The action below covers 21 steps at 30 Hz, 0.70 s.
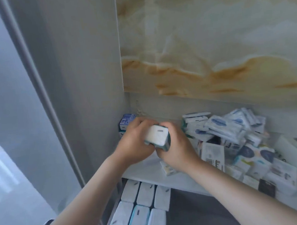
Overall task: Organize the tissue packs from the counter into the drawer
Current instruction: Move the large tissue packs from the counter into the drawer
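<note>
White plastic-wrapped tissue pack with teal edges point(157, 136) | head view: left hand point(134, 142) and right hand point(176, 151) close together, both gripping it above white worktop point(149, 176) | open drawer point(110, 216) lies straight below, toward the person, left hand nearer | pack's long axis unclear.

Nothing legible anywhere, every mark blurred past reading. White lettering on the blue box point(127, 120) in the back left corner of the counter point(145, 173), blue oval logos on the wrapped packs point(218, 122) heaped toward its right end, and a barcode-like grey block (digits, if any, too smeared) on the upright pack point(212, 154) nearer its front edge. Only a small dark tab mark on the white pack point(157, 135) gripped over the counter's left end and on each of the stowed packs point(145, 194) in the drawer point(196, 213), no letters made out.
</note>
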Available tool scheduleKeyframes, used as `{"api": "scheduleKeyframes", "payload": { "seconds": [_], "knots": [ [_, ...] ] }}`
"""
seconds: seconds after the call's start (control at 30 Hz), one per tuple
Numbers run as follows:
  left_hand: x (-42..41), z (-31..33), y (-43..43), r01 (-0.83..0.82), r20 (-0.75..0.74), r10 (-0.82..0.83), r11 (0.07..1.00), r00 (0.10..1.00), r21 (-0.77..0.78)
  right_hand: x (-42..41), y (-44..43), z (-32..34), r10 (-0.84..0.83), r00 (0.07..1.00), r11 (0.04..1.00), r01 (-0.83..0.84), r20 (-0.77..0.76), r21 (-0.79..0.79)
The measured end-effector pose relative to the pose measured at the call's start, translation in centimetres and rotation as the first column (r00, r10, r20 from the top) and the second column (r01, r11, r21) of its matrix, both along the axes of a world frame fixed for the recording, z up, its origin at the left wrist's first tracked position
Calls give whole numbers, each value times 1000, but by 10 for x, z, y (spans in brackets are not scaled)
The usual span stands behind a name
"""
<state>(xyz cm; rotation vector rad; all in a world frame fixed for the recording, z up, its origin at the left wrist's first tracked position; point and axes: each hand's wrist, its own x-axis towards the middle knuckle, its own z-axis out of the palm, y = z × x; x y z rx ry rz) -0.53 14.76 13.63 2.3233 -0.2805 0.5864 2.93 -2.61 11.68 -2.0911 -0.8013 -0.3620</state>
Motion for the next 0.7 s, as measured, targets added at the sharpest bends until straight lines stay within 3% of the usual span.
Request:
{"api": "scheduleKeyframes", "payload": {
  "seconds": [0.17, 0.3, 0.37, 0.53, 0.7],
  "knots": [
    [-50, 12, 3, 47, -147, -41, 998, 988, 34, -53, -5, 14, 18, 965, 998, -34, -262, -56],
    [-97, -11, 13, 86, -410, -51, 994, 911, 67, -94, -5, 8, -11, 865, 948, -150, -501, -280],
    [-116, -25, 13, 83, -519, -21, 992, 854, 97, -114, 0, -6, -36, 789, 924, -207, -613, -321],
    [-141, -58, 16, 92, -679, 39, 983, 733, 156, -148, 18, -47, -49, 587, 954, -211, -808, -211],
    [-148, -88, 20, 129, -771, 104, 963, 628, 235, -161, 26, -77, -92, 448, 966, -177, -889, -189]
  ]
}}
